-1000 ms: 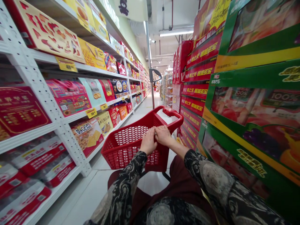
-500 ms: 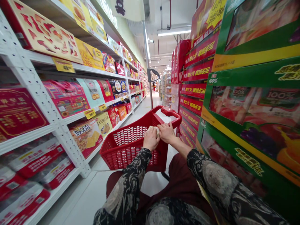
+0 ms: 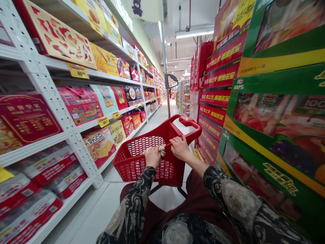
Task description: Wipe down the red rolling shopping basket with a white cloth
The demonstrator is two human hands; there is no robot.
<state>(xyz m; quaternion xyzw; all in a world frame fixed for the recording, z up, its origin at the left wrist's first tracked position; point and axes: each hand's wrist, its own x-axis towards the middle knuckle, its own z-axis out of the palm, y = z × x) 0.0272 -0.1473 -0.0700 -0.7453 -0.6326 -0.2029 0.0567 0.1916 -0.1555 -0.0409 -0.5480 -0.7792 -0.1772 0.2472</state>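
A red plastic shopping cart point(image 3: 138, 162) with perforated sides stands in front of my knees. My left hand point(image 3: 152, 157) is closed around a crumpled off-white cloth point(image 3: 162, 150) at the cart's near rim, and part of the cloth sticks out on the thumb side. A little to its right, my right hand point(image 3: 179, 148) rests on the same rim with its fingers bent over the edge. The cart's red push handle point(image 3: 191, 122) lies just beyond the right hand, apart from it.
White shelves point(image 3: 63, 135) with boxed snacks and price tags line the left. Stacked red drink cartons point(image 3: 215, 98) and green juice boxes point(image 3: 271, 84) stand close on the right. A metal pole point(image 3: 165, 61) rises behind the cart, and the tiled aisle runs ahead.
My hands have moved apart: the left one went left along the rim with the cloth, while the right one now lies on the rim. The view has shifted slightly.
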